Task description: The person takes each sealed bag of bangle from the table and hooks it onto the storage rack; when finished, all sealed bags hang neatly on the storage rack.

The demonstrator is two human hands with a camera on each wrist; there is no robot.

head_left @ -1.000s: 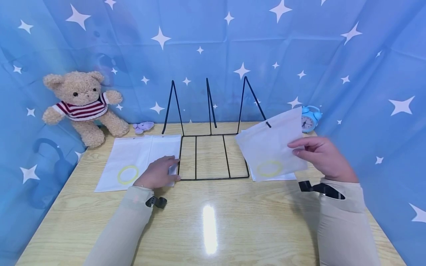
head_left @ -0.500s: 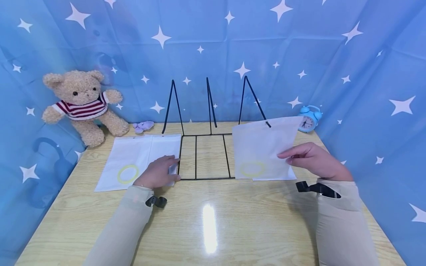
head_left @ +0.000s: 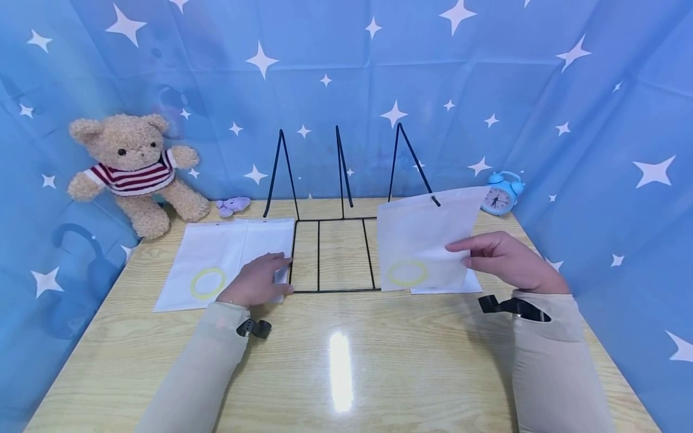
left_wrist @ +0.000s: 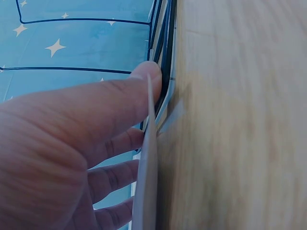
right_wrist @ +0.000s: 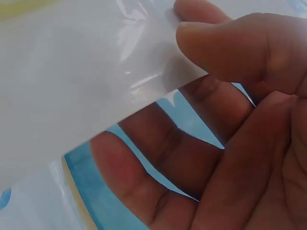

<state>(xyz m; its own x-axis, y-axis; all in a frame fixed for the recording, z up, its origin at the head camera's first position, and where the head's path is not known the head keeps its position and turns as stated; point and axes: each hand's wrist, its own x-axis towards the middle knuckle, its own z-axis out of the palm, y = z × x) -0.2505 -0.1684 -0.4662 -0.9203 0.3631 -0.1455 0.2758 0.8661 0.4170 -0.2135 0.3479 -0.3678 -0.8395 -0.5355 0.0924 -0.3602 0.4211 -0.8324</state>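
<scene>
My right hand (head_left: 506,258) pinches the right edge of a white translucent bag (head_left: 428,231) with a yellow oval on it. The thumb overlaps the film in the right wrist view. The bag is upright on the right prong of a black wire rack (head_left: 346,292); the prong's tip shows in front of its upper part. My left hand (head_left: 258,279) rests at the rack's front left corner, over white bags (head_left: 208,255) lying flat. In the left wrist view its thumb (left_wrist: 146,72) touches the black wire, and the other fingers partly disappear behind a thin white edge.
More white film (head_left: 473,282) lies under the held bag. A teddy bear (head_left: 135,156) sits back left, near a small purple toy (head_left: 233,206). A blue alarm clock (head_left: 500,193) stands back right. The wooden table (head_left: 281,367) reaches a blue star curtain (head_left: 357,72).
My right hand has moved left and slightly down. The held bag has swung left and straightened from its tilt, covering part of the rack's right side. My left hand stays where it was.
</scene>
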